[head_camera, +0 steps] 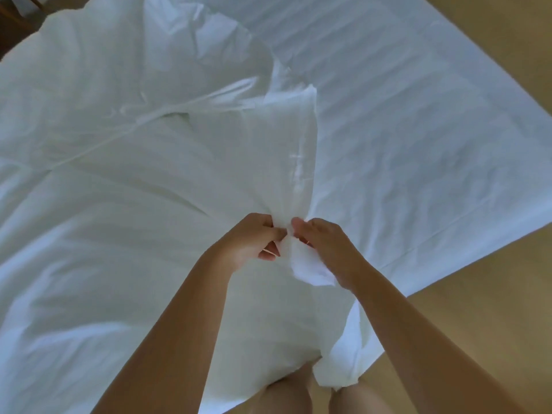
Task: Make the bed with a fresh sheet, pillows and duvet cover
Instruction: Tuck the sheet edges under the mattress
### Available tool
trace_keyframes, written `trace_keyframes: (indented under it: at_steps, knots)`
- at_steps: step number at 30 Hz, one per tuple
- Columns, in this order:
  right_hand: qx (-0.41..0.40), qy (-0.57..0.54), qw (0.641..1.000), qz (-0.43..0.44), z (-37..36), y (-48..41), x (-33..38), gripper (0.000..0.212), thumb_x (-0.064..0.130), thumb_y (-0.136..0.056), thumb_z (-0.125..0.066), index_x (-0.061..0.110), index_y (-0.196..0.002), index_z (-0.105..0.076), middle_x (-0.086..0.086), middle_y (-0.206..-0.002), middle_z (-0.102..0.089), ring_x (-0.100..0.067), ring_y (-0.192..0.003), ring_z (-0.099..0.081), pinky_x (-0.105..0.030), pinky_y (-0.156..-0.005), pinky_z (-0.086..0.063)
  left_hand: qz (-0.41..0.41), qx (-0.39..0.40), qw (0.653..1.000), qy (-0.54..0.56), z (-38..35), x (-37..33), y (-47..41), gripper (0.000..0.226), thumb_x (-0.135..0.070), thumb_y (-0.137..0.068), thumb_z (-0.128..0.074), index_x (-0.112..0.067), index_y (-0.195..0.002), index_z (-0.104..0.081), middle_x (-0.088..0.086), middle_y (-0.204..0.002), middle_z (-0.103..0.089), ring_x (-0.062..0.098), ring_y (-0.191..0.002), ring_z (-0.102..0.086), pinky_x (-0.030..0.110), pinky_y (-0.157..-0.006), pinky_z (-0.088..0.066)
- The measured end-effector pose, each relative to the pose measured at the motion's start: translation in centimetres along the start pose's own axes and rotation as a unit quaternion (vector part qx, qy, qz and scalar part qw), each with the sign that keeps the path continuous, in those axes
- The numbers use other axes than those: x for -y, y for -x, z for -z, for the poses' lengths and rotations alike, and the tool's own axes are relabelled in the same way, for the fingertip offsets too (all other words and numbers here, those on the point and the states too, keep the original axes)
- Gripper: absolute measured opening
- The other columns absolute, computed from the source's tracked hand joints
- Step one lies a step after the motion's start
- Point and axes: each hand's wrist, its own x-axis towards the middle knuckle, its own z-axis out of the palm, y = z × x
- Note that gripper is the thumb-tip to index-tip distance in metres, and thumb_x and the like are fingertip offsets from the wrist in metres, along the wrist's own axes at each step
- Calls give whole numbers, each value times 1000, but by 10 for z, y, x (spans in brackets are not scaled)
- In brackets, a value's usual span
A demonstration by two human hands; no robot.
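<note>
A white duvet cover point(125, 162) lies crumpled over the left half of the bed and hangs down over the near edge in front of my legs. A white fitted sheet point(418, 121) covers the mattress on the right. My left hand point(254, 239) and my right hand point(324, 246) meet in the middle of the view. Both pinch a bunched corner of the duvet cover between thumb and fingers, almost touching each other. A small white fold point(310, 271) of the fabric sticks out under my right palm. No pillows are in view.
Tan floor point(484, 339) shows at the right and below the bed's near corner. A dark wooden piece of furniture point(12, 28) sits at the top left behind the bedding. My bare legs point(286, 395) stand against the bed's near edge.
</note>
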Motion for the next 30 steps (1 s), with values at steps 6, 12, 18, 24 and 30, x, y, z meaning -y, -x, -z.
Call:
trace_keyframes:
  at_steps: [6,12,18,24,30]
  knots:
    - [-43,-214,966,-139,-24,-28,3,9,6,-91,-57,-1,-94,-63,-15,-93,-67,-24,-80,-65,-29,-69,-55,77,114,990,-33,14,31,8,14,-20,-87,-64,-14,-98,-70,-6,-77,-72,6,-65,-64,24,-70,-50]
    - [-93,-199,975,-27,-36,-15,-7,30,12,-86,-66,13,-59,-52,-5,-61,-53,-16,-58,-51,-25,-59,-46,22,-305,928,-213,16,22,-4,18,-26,-86,-56,-16,-99,-63,2,-101,-68,23,-100,-61,27,-79,-41]
    - [-49,89,992,74,-55,3,-17,45,18,-81,-70,18,-54,-34,14,-39,-34,-4,-39,-31,-12,-45,-28,-35,-169,975,-142,-3,-10,-19,28,-35,-83,-61,-8,-75,-58,7,-71,-59,24,-67,-58,34,-69,-50]
    - [-49,44,998,11,-50,5,-30,42,19,-80,-70,19,-57,-36,14,-43,-34,-3,-43,-31,-17,-49,-31,-11,-160,987,19,5,9,-13,17,-8,-94,-46,-5,-88,-62,11,-82,-68,12,-64,-67,26,-59,-58]
    - [-71,15,997,-5,-54,10,-29,28,11,-87,-58,13,-65,-41,-2,-62,-39,-14,-58,-38,-29,-57,-34,-34,-151,965,211,4,29,-1,15,-14,-95,-43,-14,-93,-58,5,-101,-65,18,-95,-65,28,-73,-51]
